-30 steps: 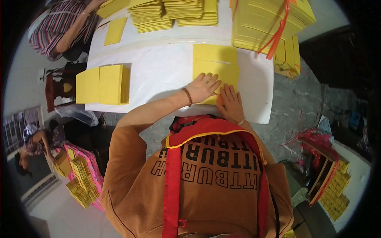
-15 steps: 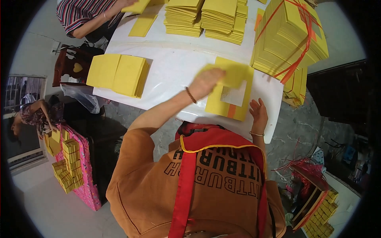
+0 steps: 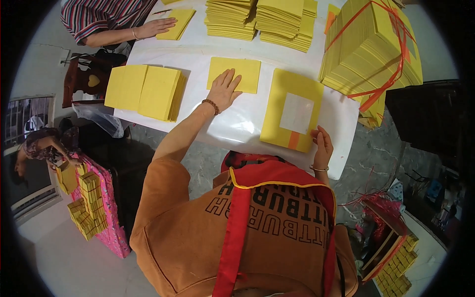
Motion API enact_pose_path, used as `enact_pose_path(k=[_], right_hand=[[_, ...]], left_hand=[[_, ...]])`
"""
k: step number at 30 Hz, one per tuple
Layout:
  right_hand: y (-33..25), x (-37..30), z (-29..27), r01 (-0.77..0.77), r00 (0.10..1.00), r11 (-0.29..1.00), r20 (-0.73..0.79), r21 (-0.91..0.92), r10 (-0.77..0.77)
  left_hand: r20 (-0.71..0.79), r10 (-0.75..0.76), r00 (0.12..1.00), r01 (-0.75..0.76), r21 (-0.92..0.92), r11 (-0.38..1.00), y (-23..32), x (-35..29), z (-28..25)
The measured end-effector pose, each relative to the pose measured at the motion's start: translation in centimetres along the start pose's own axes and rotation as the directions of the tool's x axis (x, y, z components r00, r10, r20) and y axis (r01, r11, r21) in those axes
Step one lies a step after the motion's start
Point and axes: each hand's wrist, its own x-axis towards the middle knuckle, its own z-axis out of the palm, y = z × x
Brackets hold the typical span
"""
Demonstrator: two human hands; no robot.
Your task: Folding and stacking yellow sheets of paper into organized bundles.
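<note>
White worktop point(image 3: 237, 121): yellow stacks point(image 3: 143, 93) at nine and twelve o'clock; tied bundle point(image 3: 363, 54), two; white-panelled piece point(image 3: 277, 106), four; plain piece point(image 3: 249, 69), centre.

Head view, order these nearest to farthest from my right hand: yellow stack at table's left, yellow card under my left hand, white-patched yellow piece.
1. White-patched yellow piece, beside right hand
2. Yellow card, middle
3. Yellow stack, left

A white counter point(image 3: 242, 116) has a plain yellow card point(image 3: 247, 74) at twelve o'clock and a yellow folder point(image 3: 274, 119) at two, marked with a white rectangle and orange strip. Farther out at two, red ribbon point(image 3: 373, 96) crosses a yellow bundle point(image 3: 366, 59). Past ten, a shirt point(image 3: 109, 22) has red, white and dark stripes. Speckled pink cloth point(image 3: 113, 218) sits at eight; toward six, a brown sweatshirt point(image 3: 178, 237) with black lettering, and a red apron point(image 3: 277, 173) edged yellow.
</note>
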Motion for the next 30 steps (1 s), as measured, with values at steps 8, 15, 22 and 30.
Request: enact_pose_path(k=[8,15,22,30], right_hand=[[-0.6,1.3,1.1,0.247,0.968,0.92,0.045,-0.304,-0.245],[-0.8,2.5,1.0,0.668,0.717,0.398,0.403,-0.629,-0.568],[0.5,2.6,0.6,0.64,0.766,0.566,0.373,-0.52,-0.524],[1.9,3.5,-0.4,0.495,0.852,0.836,0.318,-0.237,-0.415]], left_hand=[[0.055,0.025,0.998,-0.031,0.106,0.994,-0.9,0.3,0.2],[-0.036,0.107,0.994,-0.105,0.058,0.993,5.8,2.5,-5.4],[0.037,0.536,0.844,-0.52,-0.194,0.832,15.6,-1.0,-4.6],[-0.009,0.465,0.885,-0.376,-0.602,0.704,14.8,0.8,-3.7]])
